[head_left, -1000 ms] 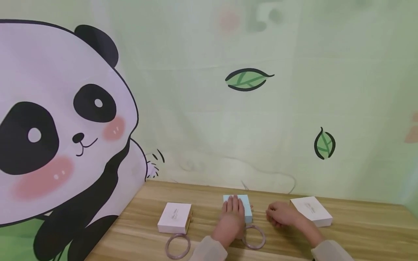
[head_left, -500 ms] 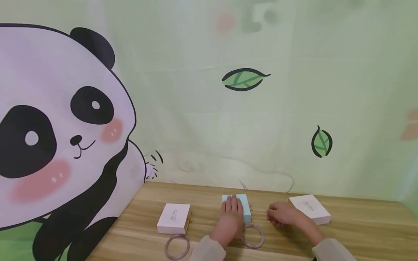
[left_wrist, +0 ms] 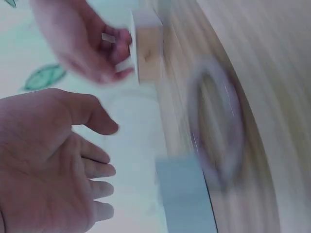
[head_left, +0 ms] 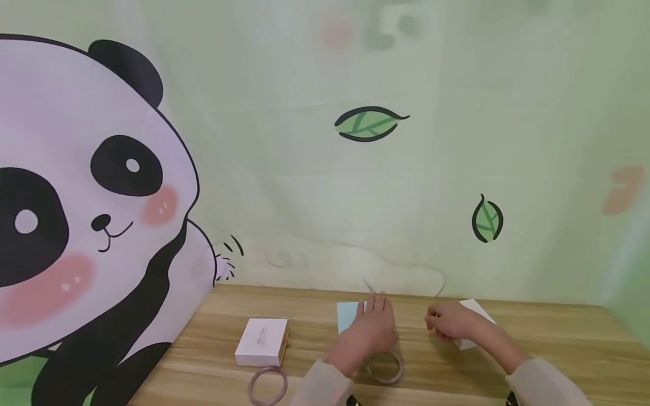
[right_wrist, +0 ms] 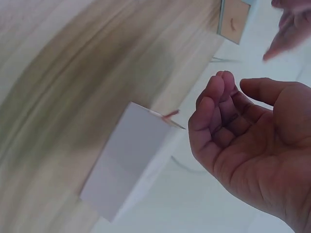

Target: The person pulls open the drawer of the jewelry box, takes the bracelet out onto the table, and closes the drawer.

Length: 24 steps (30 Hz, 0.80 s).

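In the head view my left hand is over the right part of a light blue box, covering much of it. The left wrist view shows its fingers extended, thumb apart, nothing held, beside the blue box. My right hand hovers in front of a white box and partly hides it. Its fingers curl loosely around nothing in the right wrist view, where the white box has a small reddish pull tab. A purple bangle lies just below my left hand.
On the left of the wooden table sits another white box with small print on its lid. A second purple bangle lies in front of it. Behind the table hangs a pale green cloth printed with a panda and leaves.
My left hand has slid rightward from the middle of the blue box, baring its left side. My right hand has moved right, covering more of the white box. The head view has shifted slightly.
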Tool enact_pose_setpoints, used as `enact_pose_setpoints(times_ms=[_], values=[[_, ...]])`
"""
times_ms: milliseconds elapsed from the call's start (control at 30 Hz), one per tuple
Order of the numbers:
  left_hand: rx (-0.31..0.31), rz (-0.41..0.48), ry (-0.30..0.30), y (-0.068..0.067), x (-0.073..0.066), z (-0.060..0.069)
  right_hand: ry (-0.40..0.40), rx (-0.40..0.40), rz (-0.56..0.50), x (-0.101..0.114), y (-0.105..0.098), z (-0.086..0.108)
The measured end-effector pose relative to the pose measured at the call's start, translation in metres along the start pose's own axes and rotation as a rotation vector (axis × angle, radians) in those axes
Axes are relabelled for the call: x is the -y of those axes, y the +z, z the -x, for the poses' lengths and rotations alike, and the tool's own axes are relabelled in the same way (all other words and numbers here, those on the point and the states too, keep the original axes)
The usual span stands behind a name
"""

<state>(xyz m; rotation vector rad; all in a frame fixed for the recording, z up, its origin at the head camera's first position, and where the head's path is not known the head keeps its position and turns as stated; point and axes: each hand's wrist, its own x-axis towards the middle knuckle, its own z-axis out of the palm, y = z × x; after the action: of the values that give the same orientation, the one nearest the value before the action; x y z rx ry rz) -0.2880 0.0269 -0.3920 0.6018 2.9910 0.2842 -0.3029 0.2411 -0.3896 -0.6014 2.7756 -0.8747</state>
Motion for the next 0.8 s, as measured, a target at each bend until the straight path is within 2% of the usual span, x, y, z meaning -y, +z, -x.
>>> enact_pose_setpoints(times_ms=[100, 233, 333, 500, 633, 800], values=[[-0.039, 0.059, 0.028, 0.003, -0.022, -0.008, -0.002, -0.014, 0.063, 0.006, -0.007, 0.007], [-0.090, 0.096, 0.041, 0.017, -0.039, -0.018, 0.007, -0.052, 0.105, 0.008, -0.014, 0.014], [-0.076, 0.093, 0.064, 0.030, -0.048, -0.023, 0.057, -0.075, 0.123, 0.002, -0.017, 0.021], [-0.013, 0.116, 0.066, 0.045, -0.063, -0.027, 0.132, -0.083, 0.114, -0.012, -0.025, 0.033], [-0.031, 0.082, 0.082, 0.053, -0.074, -0.030, 0.145, -0.091, 0.118, -0.018, -0.034, 0.042], [-0.075, 0.126, 0.088, 0.063, -0.088, -0.035, 0.169, -0.100, 0.142, -0.027, -0.044, 0.054]])
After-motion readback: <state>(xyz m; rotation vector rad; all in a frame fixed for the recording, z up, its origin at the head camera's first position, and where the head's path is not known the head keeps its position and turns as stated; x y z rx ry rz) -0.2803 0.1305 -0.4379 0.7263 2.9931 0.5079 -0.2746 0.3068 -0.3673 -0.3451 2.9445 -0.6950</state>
